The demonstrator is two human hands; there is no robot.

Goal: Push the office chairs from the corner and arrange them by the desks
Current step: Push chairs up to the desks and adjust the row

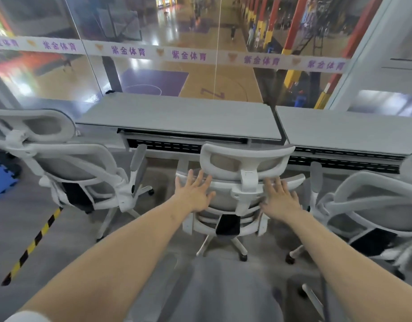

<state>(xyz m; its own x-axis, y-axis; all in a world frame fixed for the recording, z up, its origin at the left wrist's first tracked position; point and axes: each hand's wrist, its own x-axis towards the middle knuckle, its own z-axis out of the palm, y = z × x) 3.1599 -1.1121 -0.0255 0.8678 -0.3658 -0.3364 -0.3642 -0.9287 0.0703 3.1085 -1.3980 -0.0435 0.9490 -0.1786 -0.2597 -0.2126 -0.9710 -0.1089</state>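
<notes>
Both arms reach forward to the back of the middle chair (pixel 243 182), a white-framed office chair with grey mesh. The left hand (pixel 193 192) lies flat with its fingers spread and straight against the left part of the chair's backrest, holding nothing. The right hand (pixel 280 199) is also released, fingers straight and spread, on the right part of the same backrest, just past the white post that carries the headrest. Whether the palms press firmly or only touch cannot be told. Directly beyond the hands, the chair faces the edge of a long grey counter (pixel 177 117), its headrest close under the counter's front lip. A second counter (pixel 349 131) joins it further to the right of the right hand. To the left of the left hand stands another chair (pixel 81 168), turned at an angle, with one armrest raised near the counter. To the right of the right hand a third chair (pixel 372 205) is partly cut off by the frame. Beyond the counters a glass wall (pixel 153 31) with a white band of purple lettering overlooks a sports court. Below the left arm, black-and-yellow tape (pixel 35 242) runs across the grey floor (pixel 153 228).
</notes>
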